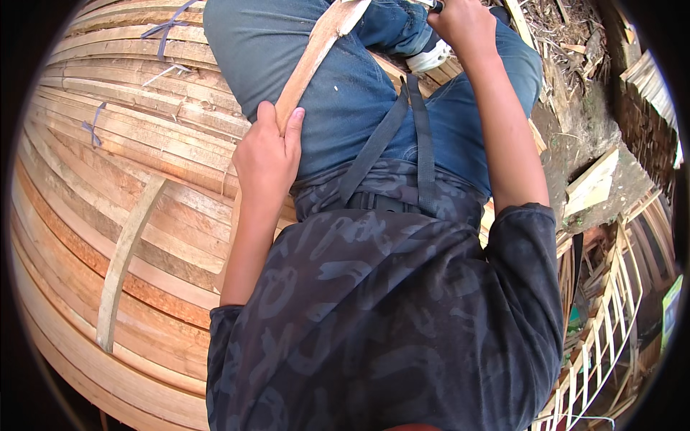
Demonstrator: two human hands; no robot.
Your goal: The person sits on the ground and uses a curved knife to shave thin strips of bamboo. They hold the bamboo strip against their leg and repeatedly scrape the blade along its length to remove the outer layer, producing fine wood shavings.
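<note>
My left hand (267,149) is closed round the lower end of a rough, split strip of wood (314,59), its thumb lying along the side. The strip slants up and to the right over my left thigh, and its far end reaches the top edge of the view. At the top right, my right hand (463,30) is closed on the dark handle (435,6) of a tool. A pale, thin part of that tool runs left from the handle toward the strip's far end. Most of the tool is cut off by the frame, so its kind cannot be made out.
Stacked long boards (144,237) fill the left side, some tied with blue cord (166,30). A short batten (128,262) lies across them. Wood shavings (568,43) cover the ground at the upper right, near a block with a pale cut face (594,183). A slatted wooden frame (600,337) stands lower right.
</note>
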